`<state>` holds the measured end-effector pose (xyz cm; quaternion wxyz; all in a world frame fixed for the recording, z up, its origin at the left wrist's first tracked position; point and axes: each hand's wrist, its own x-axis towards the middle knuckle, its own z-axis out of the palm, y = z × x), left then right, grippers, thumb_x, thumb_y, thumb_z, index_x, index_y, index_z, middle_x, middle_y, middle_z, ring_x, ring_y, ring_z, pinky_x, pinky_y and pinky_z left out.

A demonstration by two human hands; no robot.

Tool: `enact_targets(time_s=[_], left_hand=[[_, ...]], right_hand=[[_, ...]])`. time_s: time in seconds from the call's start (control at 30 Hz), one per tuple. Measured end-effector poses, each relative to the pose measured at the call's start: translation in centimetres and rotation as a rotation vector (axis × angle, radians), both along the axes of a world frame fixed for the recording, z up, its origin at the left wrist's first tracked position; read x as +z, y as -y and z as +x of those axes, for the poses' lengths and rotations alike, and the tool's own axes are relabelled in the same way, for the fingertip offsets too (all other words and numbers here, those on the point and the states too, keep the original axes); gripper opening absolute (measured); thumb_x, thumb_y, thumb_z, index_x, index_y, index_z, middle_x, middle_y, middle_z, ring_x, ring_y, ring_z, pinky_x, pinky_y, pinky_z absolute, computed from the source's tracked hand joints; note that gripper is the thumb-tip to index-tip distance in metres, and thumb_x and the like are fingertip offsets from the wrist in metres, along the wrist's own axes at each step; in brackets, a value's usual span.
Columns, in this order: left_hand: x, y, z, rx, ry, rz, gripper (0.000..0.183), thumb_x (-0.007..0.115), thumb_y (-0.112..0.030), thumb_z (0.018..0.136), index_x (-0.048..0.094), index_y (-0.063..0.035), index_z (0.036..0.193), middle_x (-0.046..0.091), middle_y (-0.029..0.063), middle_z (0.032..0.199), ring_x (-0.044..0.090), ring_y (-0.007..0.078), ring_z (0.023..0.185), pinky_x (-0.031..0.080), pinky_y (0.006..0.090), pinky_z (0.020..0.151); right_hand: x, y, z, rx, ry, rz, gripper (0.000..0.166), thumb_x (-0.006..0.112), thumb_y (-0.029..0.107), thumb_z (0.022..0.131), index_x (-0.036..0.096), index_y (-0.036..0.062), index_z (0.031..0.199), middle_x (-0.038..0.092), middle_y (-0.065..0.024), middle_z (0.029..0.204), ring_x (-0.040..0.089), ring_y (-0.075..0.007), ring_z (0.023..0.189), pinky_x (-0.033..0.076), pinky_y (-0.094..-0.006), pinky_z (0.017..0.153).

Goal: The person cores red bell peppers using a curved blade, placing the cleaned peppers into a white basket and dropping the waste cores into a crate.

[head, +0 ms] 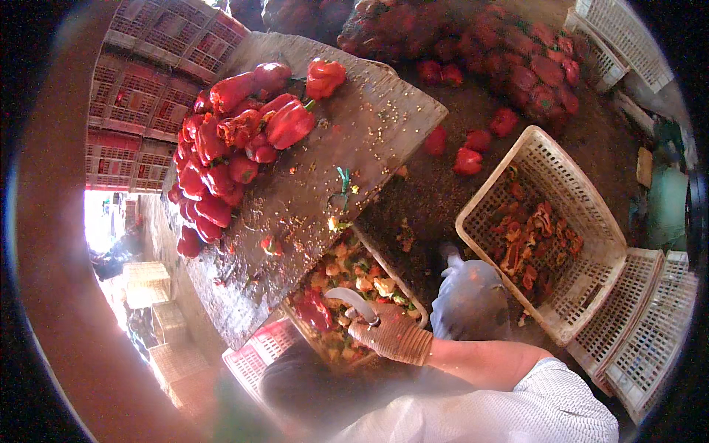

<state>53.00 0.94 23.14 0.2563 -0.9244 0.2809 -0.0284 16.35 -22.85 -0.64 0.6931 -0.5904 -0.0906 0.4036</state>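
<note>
My right hand (390, 334), in a brown ribbed work glove, is closed around a small knife with a curved blade (352, 302). Below the hand is a crate of pepper cores and scraps (424, 318), where a red bell pepper (313, 311) lies left of the blade. My left hand is out of view. A heap of red bell peppers (213, 180) covers the upper left of the worn board (332, 147) before me. One pepper (325, 78) sits apart near the far edge, and a cut piece with a green stem (271, 245) lies nearer me.
A white plastic crate (532, 133) at right holds pepper scraps, with stacked crates (645, 332) beside it. Loose peppers (468, 160) lie on the ground near a large mesh sack of peppers (532, 66). Red crates (133, 99) stand at left. Seeds and a green tie (344, 181) lie on the board.
</note>
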Motion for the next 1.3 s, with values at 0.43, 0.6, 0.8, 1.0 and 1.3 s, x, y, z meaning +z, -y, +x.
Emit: enact_targets(time_s=[0.43,0.6,0.8,1.0,1.3], left_hand=[[0.9,-15.3,-3.4,0.428,-0.017,-0.13,0.023,0.067,-0.019,0.091,0.071,-0.0082,0.112,0.073,0.0084,0.102,0.07,0.0201,0.087,0.056,0.0335,0.074],[1.6,-20.1,-5.9,0.536,-0.006,-0.166,0.025,0.067,-0.019,0.092,0.07,-0.0075,0.113,0.072,0.0086,0.103,0.07,0.0196,0.087,0.056,0.0331,0.075],[1.9,-25.0,-10.7,0.684,-0.001,-0.241,0.026,0.068,-0.019,0.092,0.07,-0.0066,0.115,0.072,0.0087,0.105,0.07,0.0189,0.088,0.056,0.0327,0.075],[2.6,-30.3,-19.9,0.877,0.011,-0.374,0.028,0.068,-0.019,0.092,0.069,-0.0058,0.117,0.072,0.0089,0.107,0.069,0.0183,0.089,0.056,0.0323,0.076],[2.9,-32.8,-40.6,1.184,0.085,-0.648,0.03,0.069,-0.018,0.092,0.068,-0.0044,0.119,0.072,0.0091,0.11,0.069,0.0173,0.089,0.056,0.0316,0.076]], right_hand=[[1.0,-0.2,1.1,0.027,-0.032,0.05,0.026,0.067,0.019,0.097,0.065,0.0015,0.116,0.07,-0.006,0.093,0.066,-0.0127,0.088,0.054,-0.0298,0.08],[1.2,-0.4,1.3,0.075,-0.036,0.008,0.034,0.063,0.014,0.096,0.059,0.0084,0.13,0.068,-0.0079,0.093,0.064,-0.0145,0.084,0.053,-0.0315,0.077],[1.1,-0.6,1.2,0.065,0.024,0.01,0.056,0.059,0.007,0.094,0.052,0.0225,0.147,0.067,-0.0116,0.079,0.063,-0.0193,0.066,0.052,-0.0374,0.064],[1.2,-0.9,1.1,0.076,-0.134,-0.101,0.031,0.068,0.019,0.097,0.064,0.0047,0.123,0.066,-0.0021,0.089,0.059,-0.0091,0.074,0.05,-0.0279,0.066],[0.3,-1.0,-0.3,0.106,-0.095,-0.073,0.024,0.068,0.018,0.097,0.065,0.004,0.116,0.064,0.0004,0.079,0.055,-0.0077,0.058,0.047,-0.0262,0.052]])
